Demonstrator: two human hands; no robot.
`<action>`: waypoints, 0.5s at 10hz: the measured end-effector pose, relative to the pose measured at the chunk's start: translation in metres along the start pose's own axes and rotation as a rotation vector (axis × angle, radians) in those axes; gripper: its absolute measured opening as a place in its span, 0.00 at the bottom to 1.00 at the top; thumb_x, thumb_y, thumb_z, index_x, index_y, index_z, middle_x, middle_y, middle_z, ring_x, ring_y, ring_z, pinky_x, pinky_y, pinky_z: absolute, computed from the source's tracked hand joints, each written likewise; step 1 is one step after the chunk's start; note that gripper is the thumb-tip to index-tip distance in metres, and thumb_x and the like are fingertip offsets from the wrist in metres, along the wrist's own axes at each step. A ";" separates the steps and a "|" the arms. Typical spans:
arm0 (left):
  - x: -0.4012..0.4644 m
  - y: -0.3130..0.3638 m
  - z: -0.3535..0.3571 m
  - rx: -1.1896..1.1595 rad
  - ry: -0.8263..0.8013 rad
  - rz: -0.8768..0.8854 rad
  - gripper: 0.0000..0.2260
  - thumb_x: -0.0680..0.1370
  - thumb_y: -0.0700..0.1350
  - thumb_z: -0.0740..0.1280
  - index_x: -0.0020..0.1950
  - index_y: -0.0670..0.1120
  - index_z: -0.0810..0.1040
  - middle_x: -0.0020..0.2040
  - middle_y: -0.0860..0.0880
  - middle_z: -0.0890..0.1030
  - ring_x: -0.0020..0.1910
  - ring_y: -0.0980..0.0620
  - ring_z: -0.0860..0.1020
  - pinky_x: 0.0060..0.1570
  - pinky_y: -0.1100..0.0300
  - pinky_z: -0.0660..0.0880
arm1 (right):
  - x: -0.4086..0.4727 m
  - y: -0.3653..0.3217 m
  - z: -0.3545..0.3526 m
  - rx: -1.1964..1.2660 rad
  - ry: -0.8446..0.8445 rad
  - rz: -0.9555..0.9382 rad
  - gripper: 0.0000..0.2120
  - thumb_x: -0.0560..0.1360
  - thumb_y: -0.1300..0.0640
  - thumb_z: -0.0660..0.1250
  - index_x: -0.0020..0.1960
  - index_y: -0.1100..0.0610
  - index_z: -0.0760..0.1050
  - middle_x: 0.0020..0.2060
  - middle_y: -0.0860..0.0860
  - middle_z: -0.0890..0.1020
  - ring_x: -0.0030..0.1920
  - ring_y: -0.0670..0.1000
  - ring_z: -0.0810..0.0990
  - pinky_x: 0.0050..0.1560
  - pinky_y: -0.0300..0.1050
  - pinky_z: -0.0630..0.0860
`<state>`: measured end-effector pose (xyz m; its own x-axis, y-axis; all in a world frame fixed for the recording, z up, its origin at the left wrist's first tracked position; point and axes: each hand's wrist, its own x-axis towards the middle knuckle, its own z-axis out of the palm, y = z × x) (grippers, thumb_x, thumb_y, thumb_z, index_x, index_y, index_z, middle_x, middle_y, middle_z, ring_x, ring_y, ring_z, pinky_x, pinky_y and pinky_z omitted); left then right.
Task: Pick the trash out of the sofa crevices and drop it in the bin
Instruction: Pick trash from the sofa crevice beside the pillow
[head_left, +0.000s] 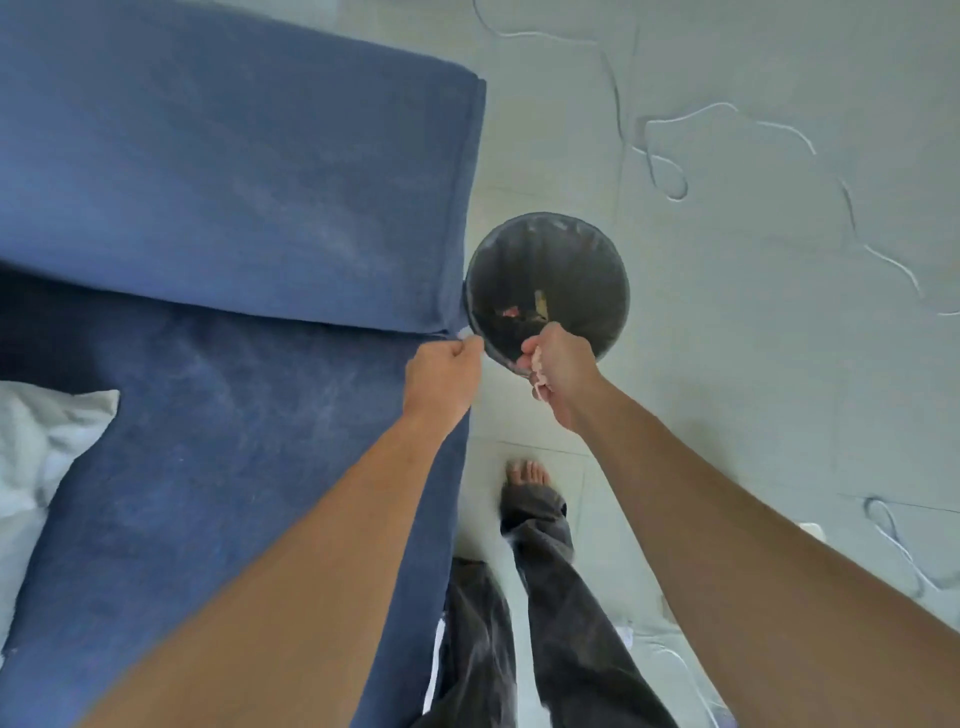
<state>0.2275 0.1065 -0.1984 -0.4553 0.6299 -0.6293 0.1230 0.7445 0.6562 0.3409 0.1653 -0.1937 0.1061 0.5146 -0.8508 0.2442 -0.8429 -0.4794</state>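
A blue sofa (234, 208) fills the left half of the view, with a crevice (311, 322) between two cushions. My left hand (441, 384) pinches a small white scrap (464, 335) at the crevice's right end. A round dark bin (548, 249) with a black liner stands on the floor right beside the sofa's edge and holds some litter. My right hand (563, 374) hovers over the bin's near rim, closed on a crumpled pale pink-white piece of trash (539, 376).
A white pillow (47, 441) lies on the sofa at the left. My legs in dark trousers and a bare foot (527, 475) stand on the pale tiled floor. White cords (779, 130) wind over the floor to the right.
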 end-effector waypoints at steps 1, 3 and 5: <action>0.010 0.017 0.028 0.029 -0.044 -0.026 0.13 0.80 0.41 0.56 0.38 0.43 0.73 0.43 0.39 0.79 0.42 0.44 0.71 0.43 0.48 0.68 | 0.027 0.004 -0.030 -0.027 0.013 0.055 0.13 0.78 0.59 0.54 0.41 0.59 0.75 0.35 0.53 0.78 0.31 0.48 0.67 0.31 0.41 0.63; 0.046 0.035 0.073 0.051 -0.054 -0.144 0.13 0.81 0.37 0.56 0.61 0.33 0.73 0.59 0.32 0.76 0.59 0.33 0.75 0.55 0.43 0.75 | 0.087 0.006 -0.060 0.005 -0.020 0.074 0.15 0.77 0.64 0.61 0.63 0.66 0.72 0.39 0.52 0.76 0.34 0.47 0.75 0.33 0.40 0.73; 0.099 0.056 0.114 0.028 -0.138 -0.214 0.15 0.81 0.41 0.63 0.68 0.40 0.70 0.63 0.40 0.76 0.59 0.40 0.78 0.56 0.47 0.80 | 0.140 -0.020 -0.057 0.026 -0.004 0.128 0.13 0.79 0.62 0.61 0.63 0.62 0.72 0.51 0.55 0.77 0.43 0.52 0.78 0.40 0.43 0.82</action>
<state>0.2899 0.2357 -0.2711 -0.3487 0.4802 -0.8049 0.0621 0.8687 0.4914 0.4061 0.2626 -0.2907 0.1306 0.4020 -0.9063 0.2040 -0.9055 -0.3722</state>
